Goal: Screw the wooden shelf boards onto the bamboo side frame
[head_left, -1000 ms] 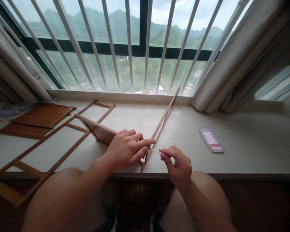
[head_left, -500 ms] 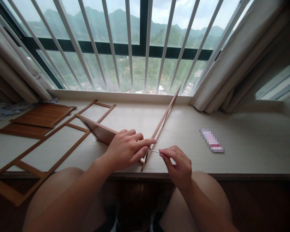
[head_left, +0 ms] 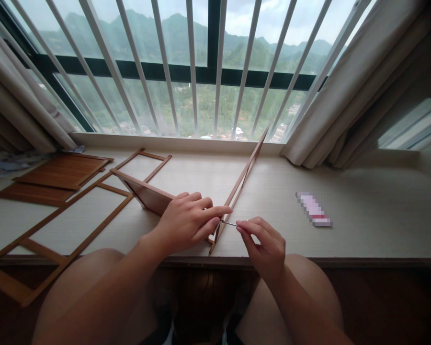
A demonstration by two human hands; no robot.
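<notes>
So far, left hand clasps board against frame near sill's front edge, right hand pinches rod; second frame, panels unjoined.

I see a pale window ledge bearing stacked panels, a flat wooden frame, a standing frame, papers and a blurred pink item.

— Where does the head camera look from?
— Above the person's thighs, fairly near the left hand and right hand, facing forward and downward across the white windowsill toward the barred window.
</notes>
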